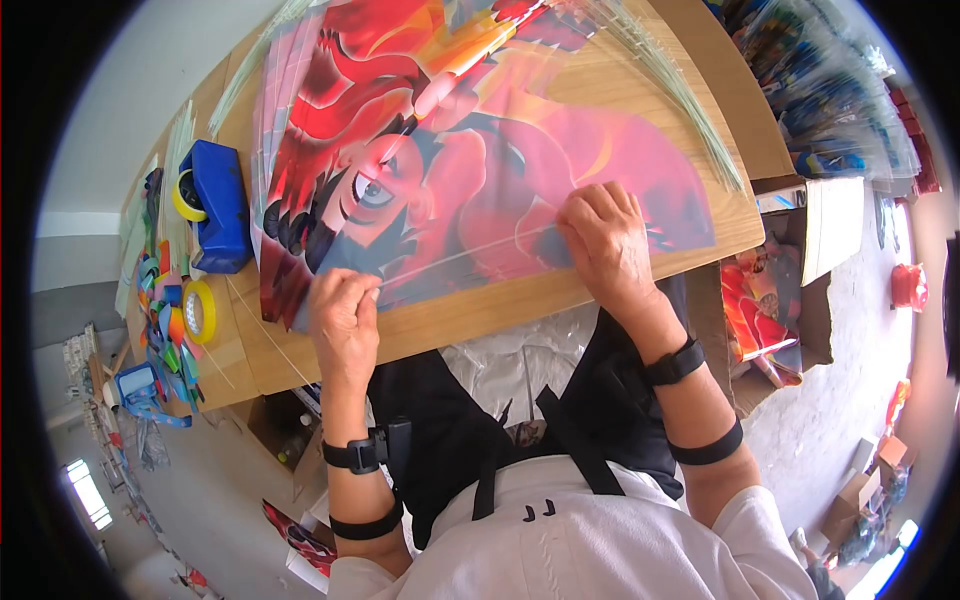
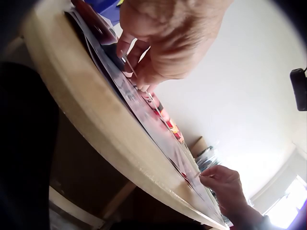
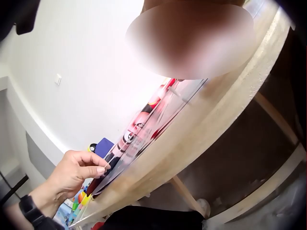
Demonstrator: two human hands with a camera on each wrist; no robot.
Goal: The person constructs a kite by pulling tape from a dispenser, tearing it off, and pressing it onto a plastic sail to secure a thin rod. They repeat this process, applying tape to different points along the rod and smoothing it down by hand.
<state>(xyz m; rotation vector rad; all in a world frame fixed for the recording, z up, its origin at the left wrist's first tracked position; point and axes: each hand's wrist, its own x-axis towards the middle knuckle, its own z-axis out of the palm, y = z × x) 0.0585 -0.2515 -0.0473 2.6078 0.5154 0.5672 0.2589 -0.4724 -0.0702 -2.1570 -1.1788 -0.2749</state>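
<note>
A thin pale rod [image 1: 462, 254] stretches between the two hands, low over a printed sheet [image 1: 590, 150] with a red cartoon creature on it. Thumb and fingers of the left hand [image 1: 343, 318] pinch the rod's left end near the sheet's front left corner. At the other end, the right hand [image 1: 608, 245] pinches it with bent fingers above the sheet's front right part. The left wrist view has the rod [image 2: 160, 113] coming out of the left fingertips, close over the sheet. In the right wrist view the near right hand [image 3: 192, 40] is blurred.
A blue tape dispenser [image 1: 222, 205] and a yellow tape roll [image 1: 199, 311] are on the wooden table [image 1: 440, 332] at left, beside colourful scraps [image 1: 165, 310]. Bundles of pale rods [image 1: 680, 90] lie behind. An open cardboard box [image 1: 815, 320] with printed sheets stands at right.
</note>
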